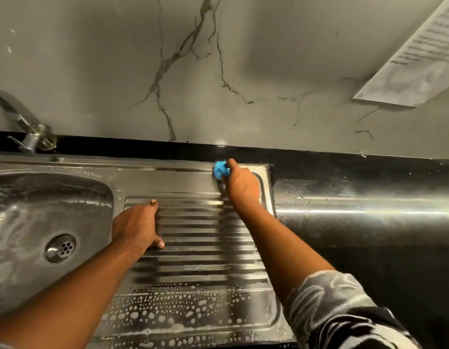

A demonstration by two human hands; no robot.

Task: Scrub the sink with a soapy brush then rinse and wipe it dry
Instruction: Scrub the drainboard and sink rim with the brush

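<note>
Wall: grey stone look (243, 46) with dark wiggly lines, above a shiny wet black counter (369, 222).
Sink: steel sink (29, 197) with a deep bowl on the left and a ribbed draining part (205, 248) on the right. Both look wet and soapy.
Brush: the small blue brush (219, 170) is at the far right corner of the draining part, touching the steel by the back rim.
Right hand: the right hand (242, 187) has its fingers curled round the brush and hides much of it.
Left hand: the left hand (135, 225) lies flat and spread on the ribs near the bowl, holding nothing.
Risk, slipping: the ribs look soapy, so the flat hand may slide if the person leans on it.
Risk, mess: the brush is right by the edge, so a hard push may fling suds onto the counter or wall.
Risk, missed bits: dirt may stay in the grooves and the corner if the brush skips them.
Risk, wet cloth: the patterned sleeve (331, 311) hangs near the soapy front edge.
Bubbles: lots of white bubbles (180, 306) sit on the near end and will need rinsing off.
Tap: the tap (29, 137) is at the far left, well apart from the brush. No water shows.
Drain hole: the drain hole (61, 248) is at the bottom of the bowl.
Paper: a printed paper (415, 59) is on the wall at top right, too blurry to read.
In the way: the left hand and arm cover some ribs, so that patch must wait.
</note>
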